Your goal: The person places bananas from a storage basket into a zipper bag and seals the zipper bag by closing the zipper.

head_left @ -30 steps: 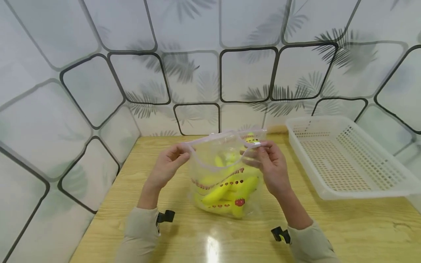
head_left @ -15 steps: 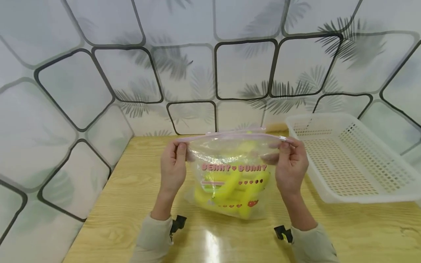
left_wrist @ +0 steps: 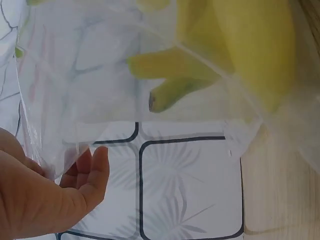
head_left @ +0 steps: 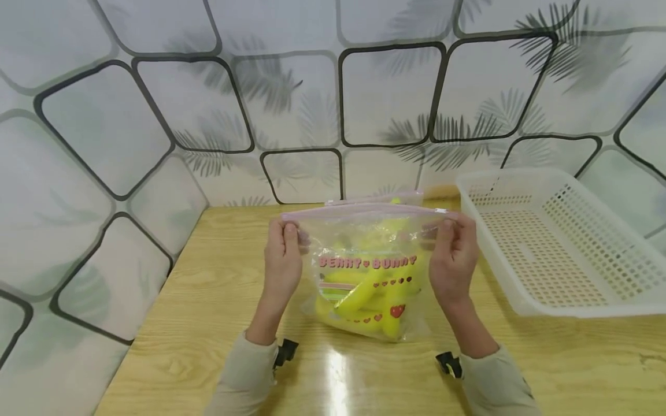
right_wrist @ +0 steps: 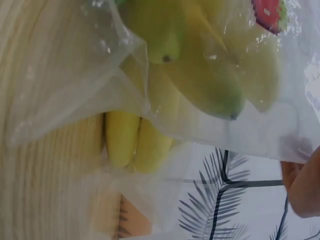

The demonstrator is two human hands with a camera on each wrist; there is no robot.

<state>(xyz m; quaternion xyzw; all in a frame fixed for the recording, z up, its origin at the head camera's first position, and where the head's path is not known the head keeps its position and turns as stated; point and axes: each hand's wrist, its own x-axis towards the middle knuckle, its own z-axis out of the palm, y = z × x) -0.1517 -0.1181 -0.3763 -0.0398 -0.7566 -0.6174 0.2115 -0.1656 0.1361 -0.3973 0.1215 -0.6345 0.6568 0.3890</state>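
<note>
A clear slider zip bag (head_left: 368, 263) printed "BERRY BUNNY" in pink and red stands upright at the middle of the table, holding several yellow bananas (head_left: 359, 297). Its pink top strip is stretched flat between both hands. My left hand (head_left: 282, 260) pinches the top left corner, thumb in front and fingers behind. At the top right corner, beside the white slider (head_left: 441, 211), my right hand (head_left: 454, 260) grips the strip the same way. Banana tips (left_wrist: 175, 75) show through the plastic in the left wrist view. The right wrist view shows more bananas (right_wrist: 205, 75) through it.
Directly behind stands a second bag (head_left: 374, 200) with a pink strip, mostly hidden; two bananas (right_wrist: 137, 140) show there in the right wrist view. A white perforated plastic basket (head_left: 520, 306) sits at the right. A patterned wall (head_left: 307, 115) closes off the wooden table's (head_left: 177, 323) back.
Both hands have straightened the bag's sagging mouth into a level strip, its printed front now facing me. The right hand first moved outward, then both hands came slightly closer together.
</note>
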